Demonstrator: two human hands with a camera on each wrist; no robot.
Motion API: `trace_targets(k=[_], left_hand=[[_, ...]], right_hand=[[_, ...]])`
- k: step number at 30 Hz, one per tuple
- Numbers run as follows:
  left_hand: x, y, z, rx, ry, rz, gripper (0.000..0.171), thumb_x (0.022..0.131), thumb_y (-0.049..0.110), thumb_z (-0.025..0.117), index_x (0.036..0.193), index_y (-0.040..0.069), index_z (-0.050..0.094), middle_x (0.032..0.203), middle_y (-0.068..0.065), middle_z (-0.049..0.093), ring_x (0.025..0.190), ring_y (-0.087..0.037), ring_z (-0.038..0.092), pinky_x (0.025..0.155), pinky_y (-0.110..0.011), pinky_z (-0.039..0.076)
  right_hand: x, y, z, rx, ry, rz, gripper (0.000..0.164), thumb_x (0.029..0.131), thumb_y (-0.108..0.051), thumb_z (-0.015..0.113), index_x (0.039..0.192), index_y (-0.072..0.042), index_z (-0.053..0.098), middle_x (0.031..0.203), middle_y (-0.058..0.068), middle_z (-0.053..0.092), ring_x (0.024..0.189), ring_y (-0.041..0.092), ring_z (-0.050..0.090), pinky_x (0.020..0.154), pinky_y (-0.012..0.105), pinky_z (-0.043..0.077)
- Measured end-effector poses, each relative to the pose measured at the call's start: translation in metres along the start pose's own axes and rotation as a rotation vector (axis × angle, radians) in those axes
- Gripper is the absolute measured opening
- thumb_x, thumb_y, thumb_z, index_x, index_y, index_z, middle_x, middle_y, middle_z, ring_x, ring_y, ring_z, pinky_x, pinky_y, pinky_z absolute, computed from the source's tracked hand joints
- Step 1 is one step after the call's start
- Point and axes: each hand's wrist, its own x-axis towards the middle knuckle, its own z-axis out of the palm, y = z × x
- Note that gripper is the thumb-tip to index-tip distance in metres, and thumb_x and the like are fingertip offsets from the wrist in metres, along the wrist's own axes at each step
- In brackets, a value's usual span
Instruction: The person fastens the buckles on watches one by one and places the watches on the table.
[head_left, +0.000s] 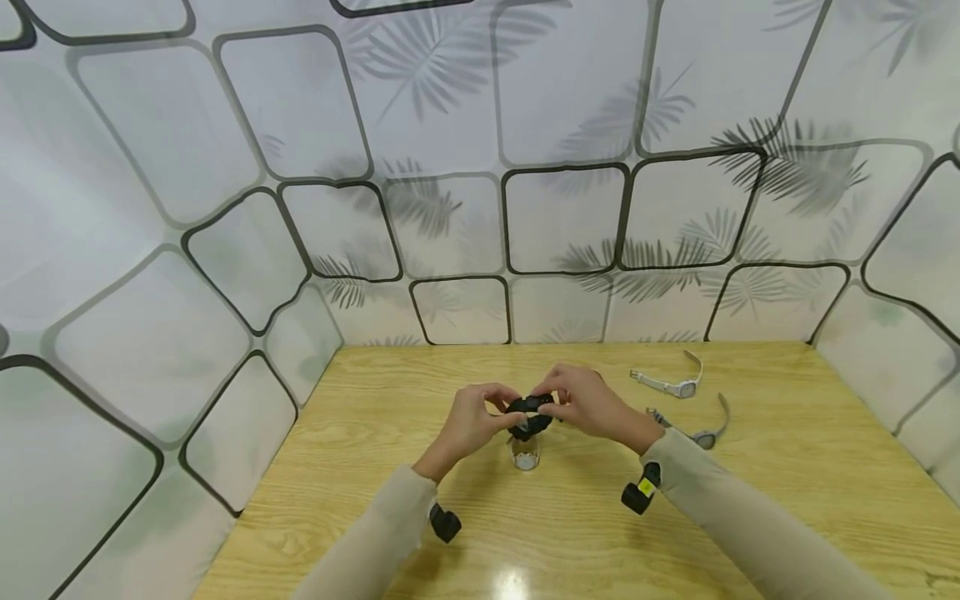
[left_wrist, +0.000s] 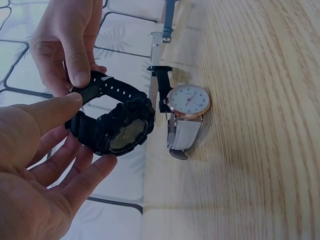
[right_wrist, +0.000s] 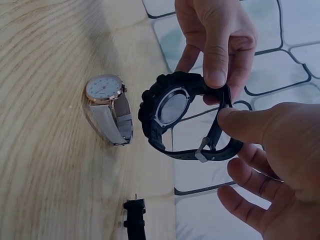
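Between both hands hangs a chunky black wristwatch (left_wrist: 127, 130), raised off the table with its strap bent into a loop. My left hand (head_left: 476, 417) pinches the strap between thumb and fingers. On the other side, my right hand (head_left: 588, 404) pinches the strap too, near the metal buckle (right_wrist: 202, 150). The metal case back (right_wrist: 172, 107) shows in the right wrist view. Just below the hands, a watch with a pale strap and rose-gold case (head_left: 525, 460) rests on the table, its white dial facing up.
Toward the back right of the wooden table (head_left: 360, 433) lie a white watch (head_left: 686, 388) and a grey-blue watch (head_left: 705, 439). A black strap (right_wrist: 135, 220) lies beyond the pale-strapped watch. Patterned cloth walls (head_left: 555, 308) enclose the table's back and sides.
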Motion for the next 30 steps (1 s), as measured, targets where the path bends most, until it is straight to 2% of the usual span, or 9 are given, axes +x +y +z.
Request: trace_targets(k=[7, 16, 20, 23, 26, 30], left_hand=[[-0.001, -0.002, 0.003, -0.004, -0.008, -0.011, 0.016, 0.091, 0.016, 0.082, 0.105, 0.011, 0.078, 0.1, -0.001, 0.076, 0.086, -0.016, 0.067, 0.066, -0.025, 0.055], [-0.001, -0.005, 0.005, 0.0, -0.024, -0.024, 0.017, 0.091, 0.018, 0.082, 0.107, 0.011, 0.078, 0.103, -0.001, 0.076, 0.086, -0.015, 0.066, 0.067, -0.025, 0.055], [-0.001, -0.005, 0.005, -0.006, -0.024, -0.017, 0.017, 0.091, 0.018, 0.081, 0.107, 0.012, 0.078, 0.103, 0.0, 0.076, 0.086, -0.014, 0.066, 0.067, -0.026, 0.055], [-0.001, -0.006, 0.004, -0.015, -0.013, -0.023, 0.018, 0.092, 0.018, 0.081, 0.108, 0.011, 0.079, 0.102, 0.0, 0.076, 0.086, -0.014, 0.066, 0.07, -0.029, 0.056], [-0.002, -0.008, 0.002, -0.05, -0.002, -0.058, 0.018, 0.092, 0.019, 0.081, 0.108, 0.012, 0.079, 0.101, 0.0, 0.076, 0.086, -0.015, 0.066, 0.075, -0.032, 0.056], [-0.003, -0.011, -0.001, -0.133, 0.003, -0.113, 0.019, 0.091, 0.017, 0.081, 0.109, 0.011, 0.079, 0.102, -0.002, 0.076, 0.09, -0.017, 0.066, 0.078, -0.036, 0.056]], right_hand=[[-0.002, 0.003, 0.01, 0.029, 0.055, -0.025, 0.021, 0.093, -0.017, 0.078, 0.114, -0.01, 0.078, 0.101, 0.002, 0.066, 0.068, 0.005, 0.054, 0.057, 0.023, 0.049], [-0.003, 0.007, 0.018, 0.076, 0.006, -0.011, 0.022, 0.094, -0.014, 0.076, 0.116, -0.01, 0.078, 0.1, 0.0, 0.065, 0.071, 0.008, 0.053, 0.06, 0.024, 0.048], [-0.004, 0.009, 0.023, 0.103, 0.041, -0.018, 0.022, 0.095, -0.015, 0.076, 0.116, -0.009, 0.077, 0.102, 0.001, 0.067, 0.073, 0.011, 0.058, 0.061, 0.025, 0.05], [-0.007, 0.012, 0.025, 0.142, 0.087, 0.013, 0.023, 0.096, -0.018, 0.076, 0.118, -0.01, 0.076, 0.105, 0.001, 0.068, 0.075, 0.012, 0.061, 0.062, 0.026, 0.053], [-0.013, 0.017, 0.026, 0.211, 0.121, 0.076, 0.025, 0.097, -0.021, 0.075, 0.12, -0.012, 0.075, 0.111, 0.001, 0.071, 0.08, 0.011, 0.065, 0.067, 0.028, 0.056], [-0.017, 0.024, 0.027, 0.333, 0.117, 0.142, 0.027, 0.099, -0.023, 0.072, 0.123, -0.012, 0.074, 0.119, 0.007, 0.072, 0.087, 0.017, 0.069, 0.072, 0.031, 0.058]])
